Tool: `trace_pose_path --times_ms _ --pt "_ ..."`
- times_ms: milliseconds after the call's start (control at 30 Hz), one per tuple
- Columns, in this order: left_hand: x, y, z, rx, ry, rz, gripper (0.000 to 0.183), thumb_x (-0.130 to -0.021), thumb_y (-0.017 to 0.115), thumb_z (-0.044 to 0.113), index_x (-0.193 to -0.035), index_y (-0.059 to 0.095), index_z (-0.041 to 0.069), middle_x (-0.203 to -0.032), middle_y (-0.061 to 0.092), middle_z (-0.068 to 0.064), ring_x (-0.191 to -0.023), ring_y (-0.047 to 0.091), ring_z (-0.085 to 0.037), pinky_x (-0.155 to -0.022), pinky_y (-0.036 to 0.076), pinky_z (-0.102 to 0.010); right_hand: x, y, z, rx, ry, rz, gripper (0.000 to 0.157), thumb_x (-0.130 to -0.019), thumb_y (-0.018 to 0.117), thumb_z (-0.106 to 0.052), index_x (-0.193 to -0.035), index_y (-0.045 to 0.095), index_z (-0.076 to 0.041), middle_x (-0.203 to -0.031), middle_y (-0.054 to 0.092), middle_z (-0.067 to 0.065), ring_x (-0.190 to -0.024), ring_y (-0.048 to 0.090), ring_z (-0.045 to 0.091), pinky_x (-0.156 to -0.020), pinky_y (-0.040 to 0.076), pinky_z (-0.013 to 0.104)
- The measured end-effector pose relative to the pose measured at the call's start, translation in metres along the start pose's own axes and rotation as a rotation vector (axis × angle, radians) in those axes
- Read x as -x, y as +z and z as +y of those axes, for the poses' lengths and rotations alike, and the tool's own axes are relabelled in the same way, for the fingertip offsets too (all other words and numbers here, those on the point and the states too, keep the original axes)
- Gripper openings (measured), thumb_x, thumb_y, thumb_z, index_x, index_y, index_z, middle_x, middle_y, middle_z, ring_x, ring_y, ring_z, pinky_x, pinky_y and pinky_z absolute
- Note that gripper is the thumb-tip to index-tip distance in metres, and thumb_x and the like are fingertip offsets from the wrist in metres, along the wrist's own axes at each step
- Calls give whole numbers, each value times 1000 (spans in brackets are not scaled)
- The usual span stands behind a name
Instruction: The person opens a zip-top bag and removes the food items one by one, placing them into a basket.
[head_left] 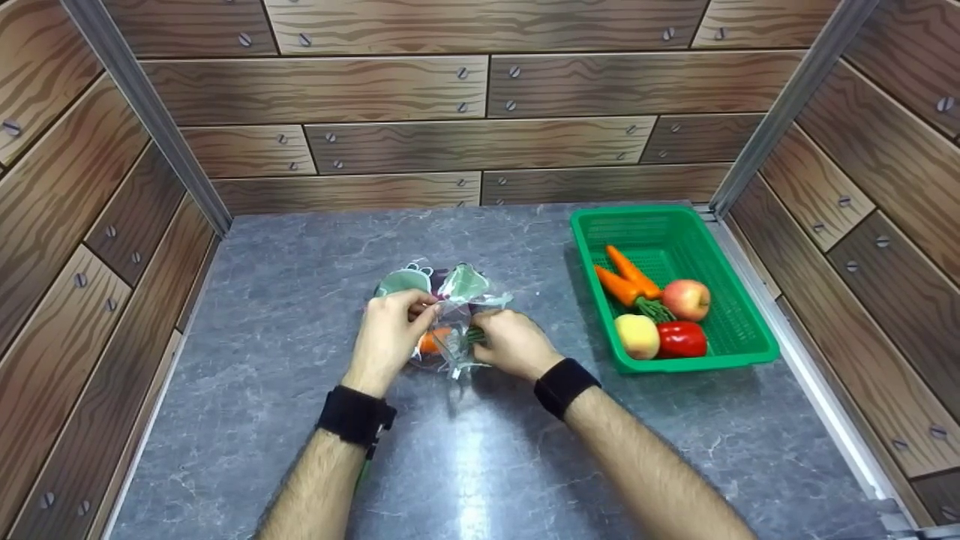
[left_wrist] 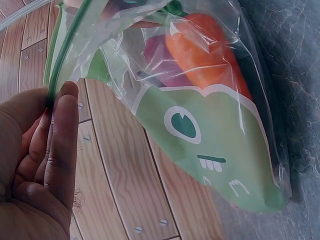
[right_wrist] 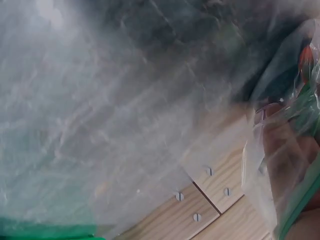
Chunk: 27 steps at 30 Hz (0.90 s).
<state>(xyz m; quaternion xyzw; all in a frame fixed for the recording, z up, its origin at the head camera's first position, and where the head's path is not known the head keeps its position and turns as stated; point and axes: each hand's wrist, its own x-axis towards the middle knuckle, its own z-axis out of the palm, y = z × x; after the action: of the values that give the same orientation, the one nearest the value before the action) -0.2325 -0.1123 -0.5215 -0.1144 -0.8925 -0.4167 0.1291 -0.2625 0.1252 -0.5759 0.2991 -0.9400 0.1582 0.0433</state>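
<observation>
A clear plastic zip bag with a green cartoon print (left_wrist: pixel 215 150) is held between both hands over the tabletop. Its opening edge, with a green zip strip, is pinched between the thumb and fingers of my left hand (head_left: pixel 384 330). Inside the bag lie an orange carrot (left_wrist: pixel 205 52) and a purple item (left_wrist: pixel 167 62), mostly hidden behind the carrot. My right hand (head_left: pixel 517 345) reaches into the bag's mouth, fingers curled at the carrot's green top (head_left: pixel 475 334). In the right wrist view its fingers (right_wrist: pixel 285 155) show through the plastic beside the greens.
To the right stands a green plastic basket (head_left: pixel 750 330) holding two carrots (head_left: pixel 622 281), a red-yellow apple (head_left: pixel 686 300), a yellow fruit (head_left: pixel 637 336) and a red pepper (head_left: pixel 682 340). Wood-patterned panels (head_left: pixel 480 90) enclose the grey marbled table (head_left: pixel 285 262) at the back and sides.
</observation>
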Motion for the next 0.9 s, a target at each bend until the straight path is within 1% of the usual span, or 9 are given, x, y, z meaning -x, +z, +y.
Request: trace_pose_path --times_ms 67,167,300,400,633,733,900 --pt "0 0 1 -3 4 2 11 -108 87 16 -114 90 7 -104 91 -11 -94 89 -24 -85 75 -43 0 -6 0 -8 -10 11 14 -97 87 -14 -108 81 -7 -95 84 8 -79 79 27 -75 72 47" --pt "-1 -1 2 -4 -6 -2 12 -108 87 17 -116 90 7 -104 91 -10 -94 89 -23 -85 75 -42 1 -14 1 -24 -23 37 23 -99 87 -14 -119 83 -4 -103 88 11 -87 84 30 -81 74 47" --pt "-2 -2 3 3 -26 -13 13 -109 86 17 -118 91 9 -103 91 -8 -93 88 -22 -83 74 -41 3 -23 1 -41 -47 96 28 -99 87 -14 -124 83 -1 -108 88 14 -92 85 31 -84 74 48" --pt "-2 -3 5 3 -26 -13 13 -109 86 17 -118 91 9 -102 91 -8 -92 88 -22 -82 73 -43 5 -30 0 -57 -70 117 29 -99 87 -12 -126 83 -1 -111 88 15 -95 85 32 -86 74 47" --pt "-3 -4 4 -1 -19 -3 12 -109 86 15 -118 91 8 -103 91 -9 -93 89 -24 -83 74 -44 13 -46 2 -122 -93 85 35 -100 87 -8 -134 81 -2 -124 88 15 -110 86 33 -100 74 47" --pt "-4 -5 4 2 -16 -2 12 -109 86 15 -118 91 8 -102 91 -9 -93 88 -24 -83 74 -43 17 -51 3 -144 -98 79 36 -100 88 -7 -135 81 -2 -127 88 15 -113 87 33 -102 74 48" --pt "-5 -5 5 1 -22 1 12 -110 85 16 -117 91 9 -102 91 -9 -93 88 -23 -81 73 -43 22 -60 6 -126 -114 78 37 -102 90 -7 -138 81 -5 -128 88 13 -116 86 32 -104 73 49"
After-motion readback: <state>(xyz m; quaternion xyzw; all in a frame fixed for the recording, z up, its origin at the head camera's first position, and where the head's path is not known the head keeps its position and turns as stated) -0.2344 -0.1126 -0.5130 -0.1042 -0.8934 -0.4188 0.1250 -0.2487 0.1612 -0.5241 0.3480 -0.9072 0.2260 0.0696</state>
